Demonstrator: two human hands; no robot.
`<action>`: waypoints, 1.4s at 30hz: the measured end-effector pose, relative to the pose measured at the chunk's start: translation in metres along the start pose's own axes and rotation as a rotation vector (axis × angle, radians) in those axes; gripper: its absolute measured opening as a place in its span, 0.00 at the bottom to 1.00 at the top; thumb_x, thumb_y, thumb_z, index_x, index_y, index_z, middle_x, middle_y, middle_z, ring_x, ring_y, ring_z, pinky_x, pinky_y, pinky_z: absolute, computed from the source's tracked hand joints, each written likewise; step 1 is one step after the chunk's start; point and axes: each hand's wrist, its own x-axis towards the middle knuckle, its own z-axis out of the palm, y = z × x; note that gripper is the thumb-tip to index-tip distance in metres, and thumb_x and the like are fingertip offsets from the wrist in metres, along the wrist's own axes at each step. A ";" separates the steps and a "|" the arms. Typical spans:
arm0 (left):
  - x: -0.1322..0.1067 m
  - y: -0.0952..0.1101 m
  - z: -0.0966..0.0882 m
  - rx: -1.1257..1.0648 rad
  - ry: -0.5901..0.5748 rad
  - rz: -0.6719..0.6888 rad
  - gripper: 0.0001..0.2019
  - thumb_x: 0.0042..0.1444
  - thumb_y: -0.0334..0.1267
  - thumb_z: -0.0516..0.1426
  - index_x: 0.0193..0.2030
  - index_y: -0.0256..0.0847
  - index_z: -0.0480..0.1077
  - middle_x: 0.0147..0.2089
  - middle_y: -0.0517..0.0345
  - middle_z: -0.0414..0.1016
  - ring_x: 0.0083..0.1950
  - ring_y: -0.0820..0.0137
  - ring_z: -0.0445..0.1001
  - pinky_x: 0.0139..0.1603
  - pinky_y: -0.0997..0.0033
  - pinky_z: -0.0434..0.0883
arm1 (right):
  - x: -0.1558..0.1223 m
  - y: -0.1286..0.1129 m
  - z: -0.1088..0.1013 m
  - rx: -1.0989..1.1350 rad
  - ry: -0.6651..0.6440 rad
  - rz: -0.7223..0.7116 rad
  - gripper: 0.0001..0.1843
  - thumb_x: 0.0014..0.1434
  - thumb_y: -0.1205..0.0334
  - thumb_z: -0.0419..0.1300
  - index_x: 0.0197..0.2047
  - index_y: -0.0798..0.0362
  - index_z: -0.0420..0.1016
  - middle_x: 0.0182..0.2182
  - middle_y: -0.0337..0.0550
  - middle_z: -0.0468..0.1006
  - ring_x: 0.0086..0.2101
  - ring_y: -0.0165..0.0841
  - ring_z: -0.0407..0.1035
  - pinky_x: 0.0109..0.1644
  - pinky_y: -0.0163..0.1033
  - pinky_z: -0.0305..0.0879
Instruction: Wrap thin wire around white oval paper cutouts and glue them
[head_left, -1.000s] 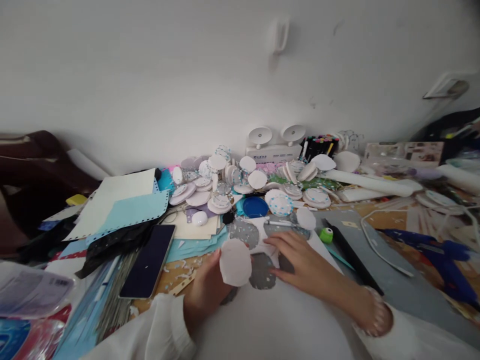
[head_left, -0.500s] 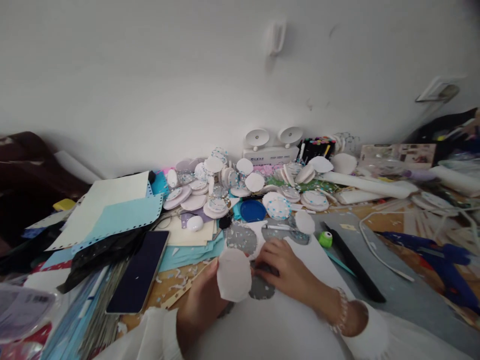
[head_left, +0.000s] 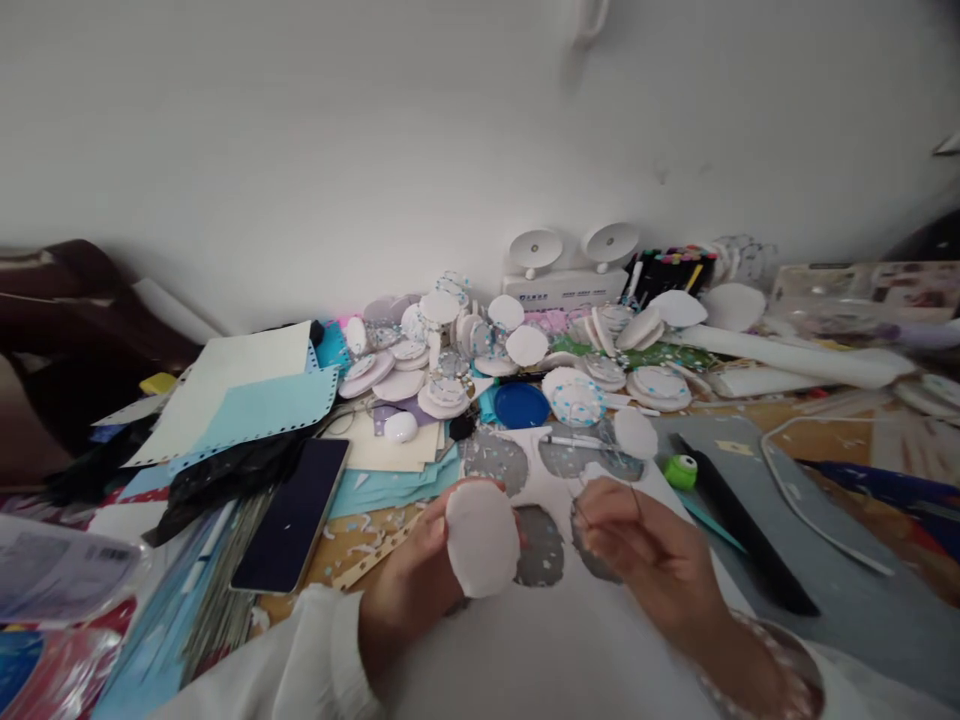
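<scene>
My left hand point(head_left: 420, 560) grips a white rounded disc point(head_left: 484, 540) by its left edge, with its flat face turned toward me. To its right, my right hand point(head_left: 645, 550) is raised with thumb and fingertips pinched together. Faint thin lines show at those fingertips, too fine to name. Under both hands lies a white sheet point(head_left: 525, 650) with several rounded holes cut through it, the grey mat point(head_left: 540, 555) showing through. A white pen point(head_left: 577, 442) and another white disc point(head_left: 635, 433) lie just beyond the hands.
Several white discs, some with blue beads point(head_left: 577, 398), crowd the back around a blue lid point(head_left: 522, 405). At left are a phone point(head_left: 291, 515) and coloured paper point(head_left: 262, 410). At right lie a green figure point(head_left: 680, 471), a black knife-like tool point(head_left: 750, 535), a white cable point(head_left: 825, 540) and a blue glue gun point(head_left: 892, 490).
My right hand has drawn away from the disc to the right, fingers pinched. The left hand still holds the disc, now turned slightly. The whole view has shifted a little.
</scene>
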 end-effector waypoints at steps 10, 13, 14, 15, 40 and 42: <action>0.001 0.002 0.004 -0.041 -0.060 -0.013 0.28 0.52 0.52 0.65 0.56 0.38 0.73 0.47 0.47 0.79 0.46 0.63 0.78 0.44 0.69 0.71 | -0.006 -0.023 -0.002 0.195 -0.278 -0.099 0.13 0.64 0.64 0.62 0.51 0.42 0.77 0.28 0.38 0.72 0.28 0.29 0.68 0.31 0.35 0.66; 0.000 0.002 0.003 -0.051 -0.072 -0.028 0.29 0.52 0.52 0.65 0.56 0.36 0.73 0.47 0.47 0.79 0.46 0.62 0.78 0.46 0.68 0.71 | -0.008 -0.023 -0.005 0.193 -0.269 -0.078 0.14 0.62 0.66 0.64 0.50 0.41 0.78 0.31 0.39 0.73 0.28 0.29 0.68 0.30 0.35 0.67; 0.000 0.001 0.002 -0.056 -0.077 -0.035 0.29 0.51 0.52 0.65 0.56 0.36 0.73 0.47 0.47 0.78 0.46 0.62 0.78 0.46 0.68 0.72 | -0.007 -0.023 -0.006 0.200 -0.251 -0.051 0.12 0.62 0.64 0.64 0.48 0.41 0.80 0.31 0.40 0.72 0.28 0.29 0.68 0.30 0.35 0.67; 0.000 0.001 0.002 -0.061 -0.083 -0.043 0.30 0.51 0.53 0.66 0.56 0.36 0.73 0.47 0.47 0.78 0.46 0.61 0.78 0.46 0.67 0.72 | -0.007 -0.023 -0.007 0.228 -0.225 -0.013 0.09 0.62 0.62 0.65 0.46 0.41 0.81 0.30 0.40 0.72 0.28 0.29 0.68 0.29 0.34 0.67; 0.003 0.002 0.003 -0.009 -0.194 -0.090 0.31 0.49 0.51 0.67 0.58 0.40 0.70 0.50 0.43 0.77 0.50 0.57 0.75 0.48 0.63 0.69 | 0.005 -0.025 -0.001 1.471 -0.097 0.714 0.08 0.59 0.57 0.68 0.33 0.48 0.74 0.20 0.25 0.55 0.13 0.16 0.37 0.13 0.19 0.43; 0.002 0.001 0.002 -0.014 -0.193 -0.087 0.31 0.49 0.50 0.67 0.58 0.40 0.70 0.51 0.44 0.77 0.51 0.57 0.75 0.48 0.62 0.69 | 0.004 -0.024 0.000 1.439 -0.111 0.721 0.09 0.59 0.56 0.68 0.33 0.48 0.74 0.20 0.25 0.55 0.13 0.17 0.37 0.14 0.21 0.42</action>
